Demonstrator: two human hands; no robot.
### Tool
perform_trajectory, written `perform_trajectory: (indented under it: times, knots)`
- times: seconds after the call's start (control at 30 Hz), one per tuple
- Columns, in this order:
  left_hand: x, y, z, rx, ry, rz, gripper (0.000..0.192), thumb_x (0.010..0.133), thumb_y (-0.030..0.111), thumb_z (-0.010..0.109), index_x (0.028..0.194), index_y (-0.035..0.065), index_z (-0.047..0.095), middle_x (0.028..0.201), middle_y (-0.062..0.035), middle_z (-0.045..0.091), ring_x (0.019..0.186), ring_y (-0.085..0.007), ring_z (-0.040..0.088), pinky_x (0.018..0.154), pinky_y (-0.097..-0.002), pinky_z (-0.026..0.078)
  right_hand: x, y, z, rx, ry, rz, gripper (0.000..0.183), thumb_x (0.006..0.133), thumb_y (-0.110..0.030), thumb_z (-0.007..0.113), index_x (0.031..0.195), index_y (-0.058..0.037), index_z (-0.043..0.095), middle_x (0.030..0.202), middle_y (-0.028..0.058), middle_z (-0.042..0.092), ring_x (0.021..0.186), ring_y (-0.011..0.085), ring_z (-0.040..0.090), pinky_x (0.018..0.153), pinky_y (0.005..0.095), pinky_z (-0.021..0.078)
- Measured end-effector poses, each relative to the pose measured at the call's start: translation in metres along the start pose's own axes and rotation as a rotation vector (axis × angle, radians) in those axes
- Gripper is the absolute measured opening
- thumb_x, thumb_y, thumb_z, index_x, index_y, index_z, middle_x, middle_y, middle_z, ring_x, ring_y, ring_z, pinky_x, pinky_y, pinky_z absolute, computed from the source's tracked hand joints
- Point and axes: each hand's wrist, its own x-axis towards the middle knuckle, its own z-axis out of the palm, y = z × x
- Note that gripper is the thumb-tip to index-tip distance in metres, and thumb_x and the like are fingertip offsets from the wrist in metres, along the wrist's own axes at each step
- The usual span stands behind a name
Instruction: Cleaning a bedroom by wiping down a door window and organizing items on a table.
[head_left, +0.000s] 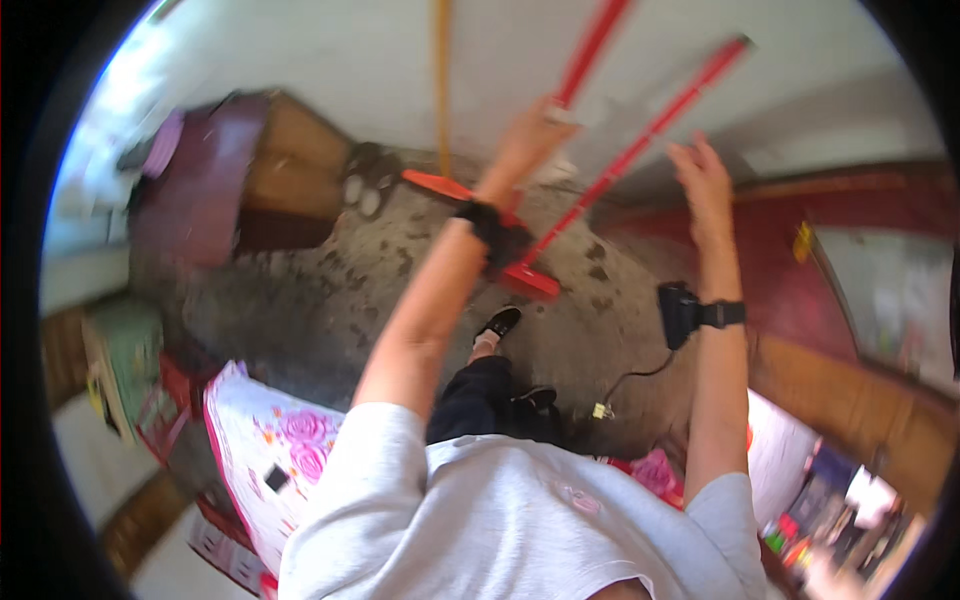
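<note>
My left hand (534, 136) is closed around a red pole (596, 45), and more red shows below my wrist, partly hidden by my forearm. A second red pole (637, 150) slants between my hands, from a red broom-like head (530, 280) on the floor up across the pale wall. To the right of that pole, my right hand (703, 184) is raised with its fingers apart and nothing in it. Behind my left forearm, an orange flat head (435, 182) lies at the foot of a yellow pole (442, 90). Both wrists wear black straps.
A brown wooden cabinet (292, 165) stands at the left, with shoes (367, 184) beside it. Red-painted panelling (780, 277) runs along the right. A floral-covered surface (277, 442) lies at lower left. A black cable (637, 373) hangs from my right wrist to a small yellowish piece (602, 410).
</note>
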Motion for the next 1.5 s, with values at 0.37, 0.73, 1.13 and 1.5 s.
perform_trajectory:
  times: [0.37,0.73,1.13,1.5]
  knots:
    - [-0.087,0.014,0.041,-0.022,0.230,0.092,0.027,0.071,0.025,0.061,0.092,0.0105,0.051,0.083,-0.0125,0.056,0.080,-0.0307,0.054,0.064,-0.0368,0.042,0.110,0.070,-0.005,0.160,0.070,0.038,0.051,0.071,-0.018,0.061,0.116,-0.0070,0.041,0.097,0.0070,0.054,0.088,0.0150,0.047,0.071,0.0283,0.0374]
    - [-0.111,0.019,0.043,-0.071,0.244,0.148,0.023,0.069,0.015,0.058,0.089,0.0093,0.048,0.080,-0.0108,0.054,0.078,-0.0308,0.053,0.063,-0.0399,0.039,0.041,0.069,0.020,0.585,-0.144,-0.057,0.027,0.081,-0.017,0.052,0.103,-0.0031,0.047,0.077,0.0023,0.048,0.078,0.0118,0.047,0.075,0.0258,0.0373]
    - [-0.170,0.030,0.084,0.004,-0.114,0.260,0.023,0.067,0.012,0.059,0.088,0.0088,0.048,0.084,-0.0098,0.052,0.079,-0.0313,0.053,0.062,-0.0402,0.040,-0.188,0.027,-0.005,0.656,-0.023,-0.063,0.047,0.087,-0.024,0.040,0.126,0.0000,0.026,0.122,0.0146,0.037,0.104,0.0204,0.043,0.086,0.0338,0.0363]
    - [-0.214,0.093,0.116,0.011,-0.682,0.558,0.040,0.071,0.021,0.063,0.107,0.0078,0.050,0.082,-0.0122,0.055,0.067,-0.0279,0.057,0.055,-0.0343,0.046,-0.267,0.021,-0.073,0.682,0.343,-0.292,0.055,0.083,-0.037,0.045,0.125,-0.0049,0.030,0.114,0.0230,0.044,0.107,0.0311,0.043,0.092,0.0431,0.0314]
